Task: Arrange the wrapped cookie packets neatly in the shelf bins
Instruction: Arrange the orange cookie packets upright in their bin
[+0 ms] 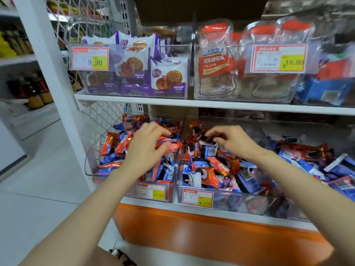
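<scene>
Two clear bins on the lower shelf hold heaps of red and blue wrapped cookie packets. My left hand (pixel 146 144) reaches into the left bin (pixel 153 196) and grips a red packet (pixel 169 144) near the divider between the bins. Over the back of the middle bin (pixel 226 200), my right hand (pixel 234 141) pinches a red-and-dark packet (pixel 197 131) with its fingertips. The packets lie jumbled at all angles, and several are hidden under my forearms.
A further heap of blue and red packets (pixel 326 166) fills the bin at the right. The upper shelf (pixel 192 103) carries clear bins of purple waffle-biscuit packs (pixel 169 75) and red-labelled bags (pixel 217 62). A white upright post (pixel 57 83) stands left; an orange base panel (pixel 201 233) runs below.
</scene>
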Demonstrator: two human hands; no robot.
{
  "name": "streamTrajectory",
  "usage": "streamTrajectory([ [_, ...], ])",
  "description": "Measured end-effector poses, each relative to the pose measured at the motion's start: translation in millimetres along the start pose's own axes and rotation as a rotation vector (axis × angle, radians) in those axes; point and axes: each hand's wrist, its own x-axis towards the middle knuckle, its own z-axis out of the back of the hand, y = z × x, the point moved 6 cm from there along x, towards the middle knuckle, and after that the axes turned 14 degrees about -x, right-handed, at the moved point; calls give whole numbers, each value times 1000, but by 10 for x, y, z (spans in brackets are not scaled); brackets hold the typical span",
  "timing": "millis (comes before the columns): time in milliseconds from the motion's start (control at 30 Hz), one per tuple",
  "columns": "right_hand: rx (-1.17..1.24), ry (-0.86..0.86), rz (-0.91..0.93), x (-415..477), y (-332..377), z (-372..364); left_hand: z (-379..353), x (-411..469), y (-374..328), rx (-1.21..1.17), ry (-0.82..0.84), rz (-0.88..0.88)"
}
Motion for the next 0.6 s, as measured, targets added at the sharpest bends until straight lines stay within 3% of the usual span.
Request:
streamTrajectory([
  [167, -276, 133, -158, -232, -372, -10, -705, 39, -467, -58, 380, -141],
  [333, -445, 278, -112, -321, -316, -261, -1184, -19, -577, 139, 664, -110],
  [467, -672, 310, -46, -360, -260, -455, -1275, -30, -566, 144, 705, -87],
  [600, -698, 270, -56, -331, -254, -521, -1286, -60, -569, 81, 666, -112],
])
